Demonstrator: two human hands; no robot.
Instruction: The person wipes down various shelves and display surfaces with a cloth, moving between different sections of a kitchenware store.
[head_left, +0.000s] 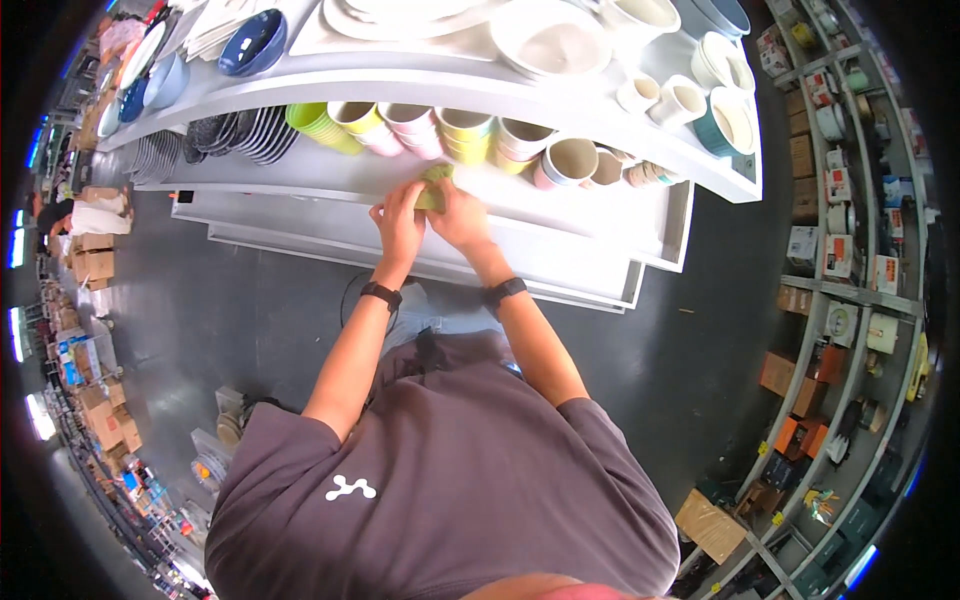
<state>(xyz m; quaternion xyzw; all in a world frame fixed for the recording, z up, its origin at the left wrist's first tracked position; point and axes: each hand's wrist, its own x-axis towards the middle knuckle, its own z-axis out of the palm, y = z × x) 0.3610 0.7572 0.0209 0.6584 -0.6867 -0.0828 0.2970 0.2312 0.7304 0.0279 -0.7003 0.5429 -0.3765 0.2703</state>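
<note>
My left hand (403, 223) and my right hand (459, 217) are close together at the front of a white shelf (285, 171). Between them they grip a crumpled green cloth (433, 193), with fingers partly hidden by each other and by the cloth. Just behind the cloth stands a row of stacked cups: yellow-green ones (319, 127), pink ones (414, 135), a yellow stack (466, 139) and a white-and-yellow stack (520, 146). A wider cup (568, 161) with a pale rim is to the right of my right hand.
Above, the upper shelf (420, 86) overhangs the cups and carries white plates, a round white bowl (551, 41) and a blue bowl (253, 43). Dark striped dishes (266, 135) stand at the left. Lower white ledges (525, 251) project towards me. Storage racks (825, 285) line the right side.
</note>
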